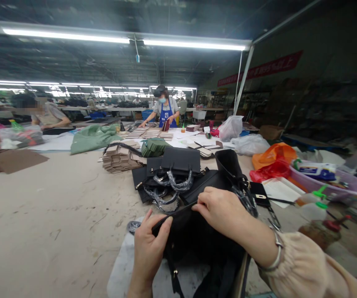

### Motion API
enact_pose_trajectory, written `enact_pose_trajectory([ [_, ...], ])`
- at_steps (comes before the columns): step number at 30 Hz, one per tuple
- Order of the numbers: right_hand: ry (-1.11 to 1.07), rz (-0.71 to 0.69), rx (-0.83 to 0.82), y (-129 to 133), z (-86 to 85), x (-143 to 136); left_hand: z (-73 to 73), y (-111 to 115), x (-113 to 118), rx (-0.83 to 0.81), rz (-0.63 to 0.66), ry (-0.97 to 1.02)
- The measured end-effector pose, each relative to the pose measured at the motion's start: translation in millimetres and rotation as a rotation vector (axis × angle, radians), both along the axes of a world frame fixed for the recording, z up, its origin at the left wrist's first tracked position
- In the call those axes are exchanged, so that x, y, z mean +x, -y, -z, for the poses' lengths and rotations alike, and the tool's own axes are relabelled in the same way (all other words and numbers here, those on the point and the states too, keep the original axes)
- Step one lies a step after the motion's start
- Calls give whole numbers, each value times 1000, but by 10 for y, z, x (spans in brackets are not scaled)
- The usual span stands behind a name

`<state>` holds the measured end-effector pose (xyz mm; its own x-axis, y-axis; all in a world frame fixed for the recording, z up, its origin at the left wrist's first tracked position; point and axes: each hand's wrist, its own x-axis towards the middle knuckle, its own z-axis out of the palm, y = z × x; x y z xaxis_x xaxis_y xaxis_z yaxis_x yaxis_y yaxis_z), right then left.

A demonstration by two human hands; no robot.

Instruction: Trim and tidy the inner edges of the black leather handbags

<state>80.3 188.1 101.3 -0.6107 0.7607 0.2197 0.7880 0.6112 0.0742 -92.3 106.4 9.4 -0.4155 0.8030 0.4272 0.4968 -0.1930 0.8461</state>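
Observation:
A black handbag lies in front of me, its upper edge raised between both hands. My left hand pinches the left end of that edge between thumb and fingers. Farther right along the same edge, my right hand grips it with bent fingers. Just beyond are several black bag pieces with handles wrapped in clear film. An upright black bag stands behind my right hand. White paper shows beneath the bag I hold.
Stacked beige pieces and a green bundle sit farther back. At right are a purple basin, an orange bag and green-capped bottles. A person in a blue apron works across the table; another person is at left.

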Motion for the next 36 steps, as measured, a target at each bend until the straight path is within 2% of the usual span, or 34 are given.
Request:
enact_pose_trajectory([
  [8, 1, -12, -27, 14, -13, -2, 27, 12, -13, 2, 3, -57],
  [14, -47, -33, -37, 30, 5, 16, -77, 106, -15, -58, 51, -156],
  [19, -91, -88, -33, 75, -6, 61, -238, 92, 10, -114, 123, -388],
  [24, -107, -106, -54, 83, -45, 120, -328, -6, 67, -120, 96, -609],
  [29, -68, -215, -60, 43, -98, 234, -335, 40, 73, -95, 88, -606],
  [36, -105, -185, -51, -8, -64, 353, -292, 90, 82, -177, 74, -527],
])
